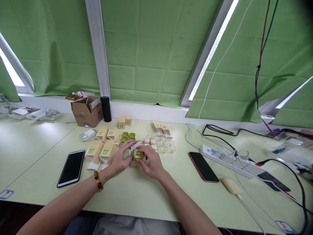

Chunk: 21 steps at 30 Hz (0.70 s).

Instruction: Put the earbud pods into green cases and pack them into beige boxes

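Observation:
My left hand [122,157], a beaded bracelet on its wrist, grips a small kraft cardboard box [134,164] whose pale flap stands up. My right hand [152,162] pinches a glossy green case [138,154] at the box's open mouth. How deep the case sits in the box is hard to see. Just behind my hands lie several green cases [125,134] in rows. Clear plastic pieces with yellow dots [163,150] and small pinkish-white rolls [149,141] are beside my right hand. Opened kraft boxes [108,150] lie left of my left hand.
A black phone [71,168] lies left, another phone [203,166] right. Farther right are a power strip [225,160], tangled cables and a cream mouse-shaped device [231,186]. At the back stand a brown carton [87,112], a black cylinder [106,109] and two small closed boxes [125,121].

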Motion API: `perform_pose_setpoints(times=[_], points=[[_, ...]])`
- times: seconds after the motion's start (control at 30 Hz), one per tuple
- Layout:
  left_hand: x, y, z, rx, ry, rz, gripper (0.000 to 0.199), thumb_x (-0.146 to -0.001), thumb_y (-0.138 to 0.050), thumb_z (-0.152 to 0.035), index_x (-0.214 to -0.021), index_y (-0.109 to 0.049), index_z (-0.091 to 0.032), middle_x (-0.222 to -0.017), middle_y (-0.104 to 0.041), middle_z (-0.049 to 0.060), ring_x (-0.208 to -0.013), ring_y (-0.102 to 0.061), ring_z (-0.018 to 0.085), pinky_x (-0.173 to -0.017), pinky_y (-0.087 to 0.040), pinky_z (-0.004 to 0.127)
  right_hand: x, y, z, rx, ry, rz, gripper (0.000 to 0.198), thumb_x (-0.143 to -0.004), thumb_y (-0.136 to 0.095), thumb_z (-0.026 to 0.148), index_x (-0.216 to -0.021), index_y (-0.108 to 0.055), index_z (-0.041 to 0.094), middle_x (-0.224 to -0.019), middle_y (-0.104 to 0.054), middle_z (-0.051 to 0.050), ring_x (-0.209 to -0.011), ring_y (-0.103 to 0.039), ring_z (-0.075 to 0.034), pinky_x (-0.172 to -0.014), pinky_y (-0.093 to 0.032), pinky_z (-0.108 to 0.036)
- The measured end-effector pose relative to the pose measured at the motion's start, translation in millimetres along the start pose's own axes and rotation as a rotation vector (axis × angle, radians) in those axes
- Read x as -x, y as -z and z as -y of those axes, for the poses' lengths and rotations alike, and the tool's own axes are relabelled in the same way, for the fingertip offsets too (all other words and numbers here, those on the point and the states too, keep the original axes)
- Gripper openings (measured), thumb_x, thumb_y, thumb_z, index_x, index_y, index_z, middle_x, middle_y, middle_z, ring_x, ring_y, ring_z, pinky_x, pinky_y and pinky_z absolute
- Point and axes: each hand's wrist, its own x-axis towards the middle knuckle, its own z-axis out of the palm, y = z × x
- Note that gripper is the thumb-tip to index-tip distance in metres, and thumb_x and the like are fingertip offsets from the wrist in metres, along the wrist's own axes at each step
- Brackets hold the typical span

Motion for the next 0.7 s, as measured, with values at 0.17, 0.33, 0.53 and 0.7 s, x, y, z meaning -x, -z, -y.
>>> perform_pose_setpoints(times=[0.17,0.33,0.53,0.7], points=[[0,0,-2,-0.010,-0.018,0.005,0.057,-0.089,-0.061,-0.016,-0.145,-0.062,-0.024,-0.146,-0.062,0.014,-0.140,-0.056,0.033,-0.118,-0.048,0.055,-1,-4,2,0.024,0.002,-0.008,0.015,-0.102,-0.057,0.025,-0.107,-0.071,0.029,-0.119,-0.077,-0.008,-0.101,-0.066,-0.029,-0.087,-0.054,-0.045],[1,1,-2,0.031,-0.022,0.026,0.055,-0.093,-0.060,-0.020,-0.147,-0.061,-0.024,-0.147,-0.061,0.014,-0.142,-0.055,0.034,-0.120,-0.047,0.056,1,-9,1,0.059,-0.046,-0.075,0.018,-0.103,-0.056,0.028,-0.104,-0.074,0.028,-0.121,-0.069,-0.011,-0.101,-0.066,-0.026,-0.083,-0.056,-0.042],[1,0,0,0.032,0.001,0.011,0.054,-0.093,-0.057,-0.018,-0.146,-0.062,-0.025,-0.147,-0.062,0.014,-0.140,-0.056,0.033,-0.113,-0.051,0.053,4,-17,-5,0.090,-0.090,-0.160,0.012,-0.097,-0.067,0.028,-0.095,-0.078,0.027,-0.117,-0.057,-0.011,-0.117,-0.056,-0.030,-0.099,-0.053,-0.050],[1,0,1,0.034,0.008,0.010,0.056,-0.090,-0.055,-0.016,-0.145,-0.063,-0.024,-0.147,-0.061,0.013,-0.141,-0.055,0.032,-0.116,-0.049,0.053,4,-21,-11,0.065,-0.182,-0.154,0.007,-0.092,-0.074,0.026,-0.091,-0.081,0.028,-0.119,-0.056,-0.010,-0.123,-0.051,-0.033,-0.108,-0.047,-0.055]])
